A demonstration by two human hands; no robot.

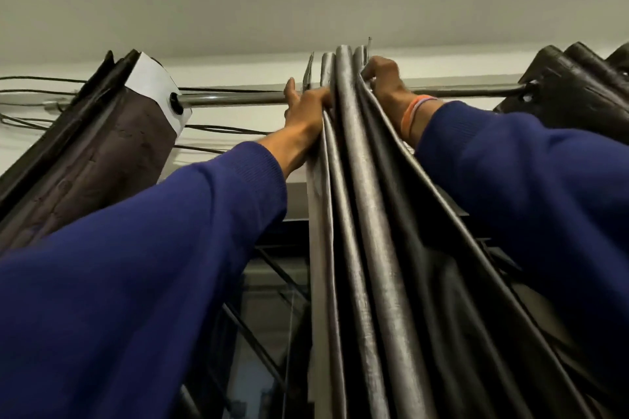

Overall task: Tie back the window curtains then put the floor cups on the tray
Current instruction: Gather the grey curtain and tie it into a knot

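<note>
I am looking steeply up at a metal curtain rod (238,99) under the ceiling. A grey, shiny curtain (354,201) hangs bunched in tight folds at the middle of the rod. My left hand (306,109) grips the left side of its top folds at the rod. My right hand (384,78), with orange bands on the wrist, is closed on the right side of the same folds. Both arms are in blue sleeves, raised. No cups or tray are in view.
A dark brown curtain (102,153) with a white header hangs bunched at the left end of the rod. Another dark curtain (571,85) is gathered at the right end. Black cables (41,92) run along the wall. A barred window (265,282) lies below.
</note>
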